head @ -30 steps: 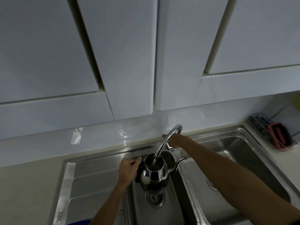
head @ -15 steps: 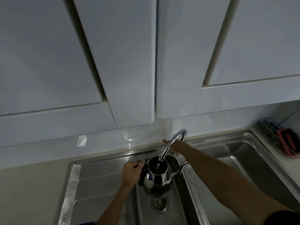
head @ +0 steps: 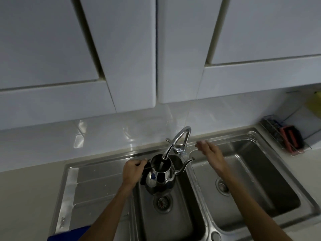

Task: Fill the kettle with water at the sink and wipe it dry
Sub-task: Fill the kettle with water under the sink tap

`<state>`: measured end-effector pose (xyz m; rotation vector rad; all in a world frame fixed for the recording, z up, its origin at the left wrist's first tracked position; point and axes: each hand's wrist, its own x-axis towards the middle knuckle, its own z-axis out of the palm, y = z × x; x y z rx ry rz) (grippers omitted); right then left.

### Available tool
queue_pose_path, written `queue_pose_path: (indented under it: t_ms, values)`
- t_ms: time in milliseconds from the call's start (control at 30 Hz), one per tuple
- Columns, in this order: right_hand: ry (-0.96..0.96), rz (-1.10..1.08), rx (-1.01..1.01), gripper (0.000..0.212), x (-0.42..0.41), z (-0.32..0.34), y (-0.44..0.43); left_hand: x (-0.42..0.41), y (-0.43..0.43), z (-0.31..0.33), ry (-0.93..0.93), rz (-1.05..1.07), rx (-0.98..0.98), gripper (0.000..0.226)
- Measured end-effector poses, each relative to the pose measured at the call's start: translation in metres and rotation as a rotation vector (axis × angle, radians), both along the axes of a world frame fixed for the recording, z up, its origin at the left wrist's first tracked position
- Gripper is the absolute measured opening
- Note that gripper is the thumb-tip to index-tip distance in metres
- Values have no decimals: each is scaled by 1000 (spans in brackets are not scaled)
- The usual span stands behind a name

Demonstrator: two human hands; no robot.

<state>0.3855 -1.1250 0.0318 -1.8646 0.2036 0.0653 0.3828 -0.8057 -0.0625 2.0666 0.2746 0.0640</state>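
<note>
Far left, the pale bench (head: 26, 197) runs up to the sink (head: 104, 154). A blue cloth (head: 69, 235) peeks in at the bottom edge by the ribbed drainboard (head: 97, 185), prob. the wiping rag, can't confirm.

Next is the left hand (head: 132, 173), fingers curled tight round the black handle (head: 145, 173). It holds the kettle (head: 160, 180) upright in the left basin (head: 173, 223), over the drain (head: 162, 202), w/ the open mouth right under the tap (head: 175, 143) outlet. A thin stream looks to run in. No lid in view. Can't tell if the base rests on the basin floor.

Handling:
- **Body:** polished steel, rigid, won't give under grip, but slick, esp. once wet.
- **Weight:** climbs as it fills, all hung off one side handle, so it'll likely want to tip toward the spout.
- **Where to hold:** the handle is the only sound hold.
- **Spout:** the thin gooseneck spout (head: 184, 165), pointing right, is no grip. It levers, and spills if tilted.
- **Wiping:** I'd back the belly w/ the cloth, not a bare palm.

Right of the tap is the right hand (head: 211, 153), fingers straight, a little spread, holding nothing. It's over the back rim of the right basin (head: 260, 180), near the tap base but apart from it, and blurred.

Far right, a wire rack (head: 271, 124) w/ a red-and-black scrubber (head: 291, 138) sits on the bench.
</note>
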Motion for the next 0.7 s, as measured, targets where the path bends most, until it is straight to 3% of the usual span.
queue_pose_path:
  t_ms: [67, 167, 267, 467, 567, 700]
  values:
    - [75, -26, 79, 22, -16, -32, -5, -1, -1, 6, -13, 1, -9, 46]
    - [228, 14, 55, 35, -36, -70, 2, -3, -3, 11, -17, 2, 3, 35]
    - [322, 83, 113, 40, -54, -88, 27, -6, -7, 16, -13, 5, -8, 47]
    - [284, -20, 305, 27, -59, -112, 63, -8, -9, 11, -39, 0, -5, 63]
    - [268, -99, 298, 14, -59, -111, 69, -8, -8, 6, -19, -5, -28, 60]
    - [267, -156, 273, 12, -57, -109, 73, -10, -7, 2, -7, -21, -35, 56]
